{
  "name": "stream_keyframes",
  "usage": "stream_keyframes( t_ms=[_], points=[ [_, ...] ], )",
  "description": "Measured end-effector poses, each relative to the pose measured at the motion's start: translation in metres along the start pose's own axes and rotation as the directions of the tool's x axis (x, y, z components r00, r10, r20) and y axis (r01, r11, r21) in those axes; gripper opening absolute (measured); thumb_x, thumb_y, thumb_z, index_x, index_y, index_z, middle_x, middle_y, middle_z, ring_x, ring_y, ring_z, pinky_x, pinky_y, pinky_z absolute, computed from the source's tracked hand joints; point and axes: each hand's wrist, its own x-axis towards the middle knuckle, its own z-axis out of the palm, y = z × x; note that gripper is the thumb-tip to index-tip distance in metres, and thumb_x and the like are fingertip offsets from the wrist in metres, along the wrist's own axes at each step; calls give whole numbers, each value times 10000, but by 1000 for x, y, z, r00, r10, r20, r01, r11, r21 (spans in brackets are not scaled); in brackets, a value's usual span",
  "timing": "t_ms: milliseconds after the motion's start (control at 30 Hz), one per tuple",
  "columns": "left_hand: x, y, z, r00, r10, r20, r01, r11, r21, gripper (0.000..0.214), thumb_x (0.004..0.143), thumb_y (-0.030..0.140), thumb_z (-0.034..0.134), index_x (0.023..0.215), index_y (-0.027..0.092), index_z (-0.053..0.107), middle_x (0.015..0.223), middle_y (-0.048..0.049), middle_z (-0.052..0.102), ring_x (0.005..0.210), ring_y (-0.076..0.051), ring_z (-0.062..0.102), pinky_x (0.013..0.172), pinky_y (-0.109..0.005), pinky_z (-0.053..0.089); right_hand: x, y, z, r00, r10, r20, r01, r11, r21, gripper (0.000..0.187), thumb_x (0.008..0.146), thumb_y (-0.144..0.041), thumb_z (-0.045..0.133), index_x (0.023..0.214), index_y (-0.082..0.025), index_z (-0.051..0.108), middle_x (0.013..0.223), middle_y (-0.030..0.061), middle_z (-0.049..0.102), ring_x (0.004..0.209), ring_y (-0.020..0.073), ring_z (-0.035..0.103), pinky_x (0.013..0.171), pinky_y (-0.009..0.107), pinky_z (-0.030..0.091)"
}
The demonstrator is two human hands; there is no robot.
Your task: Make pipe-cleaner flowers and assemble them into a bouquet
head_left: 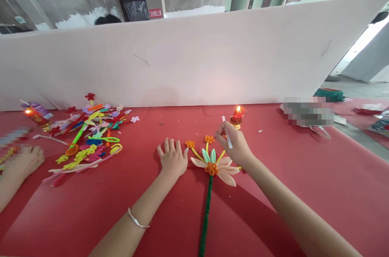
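Note:
My right hand [232, 141] pinches a whitish, translucent glue stick [229, 140], tilted, its upper end close to a small red candle [237, 115] that burns on a gold base. Palm down, my left hand [173, 157] lies on the red table with fingers spread, holding nothing. Between my hands rests a pipe-cleaner flower [212, 168] with cream and mint petals, an orange middle and small orange blossoms on yellow stalks. Its green stem [206, 212] runs toward me. My right hand partly covers the flower's right side.
A colourful heap of pipe-cleaner pieces [91, 135] lies at the left. Beyond it burns another candle [38, 117]. Another person's hand [33, 159] is at the left edge. A white panel [194, 62] stands along the table's back, and a blurred-out bag [306, 113] lies at the right.

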Motion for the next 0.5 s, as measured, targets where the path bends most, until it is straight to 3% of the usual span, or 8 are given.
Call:
stream_keyframes(
  t_ms=[100,200,333,500],
  points=[
    [-1,0,1,1000,-8,-1,8,999,-31,485,872,426,346,1227,130,493,1326,-186,453,1299,-338,279,1029,-558,151,-2,-5,1,982,-76,174,85,995,-43,75,729,-153,459,740,-212,414,663,-17,543,585,122,482,552,228,333],
    [-2,-1,-1,1000,-12,-3,12,998,-66,506,866,442,346,1229,122,492,1323,-199,450,1295,-352,280,1026,-565,151,-9,-18,2,906,-233,353,268,962,-52,105,720,-101,445,715,-204,427,651,-17,529,558,107,436,551,223,312],
    [-3,-1,-3,1000,-16,18,18,996,-92,504,872,432,332,1240,123,485,1338,-205,435,1305,-351,264,1030,-569,133,-34,-34,1,830,-330,450,435,888,-151,167,708,-40,405,676,-198,449,585,-18,491,507,105,362,535,237,261],
    [-3,-1,-1,1000,-18,-8,17,997,-76,520,873,439,338,1230,98,499,1324,-220,449,1300,-354,273,1032,-567,127,-80,-34,2,635,-450,628,642,760,-105,192,702,-20,416,737,-200,474,626,2,514,524,126,386,537,268,240]
  ],
)
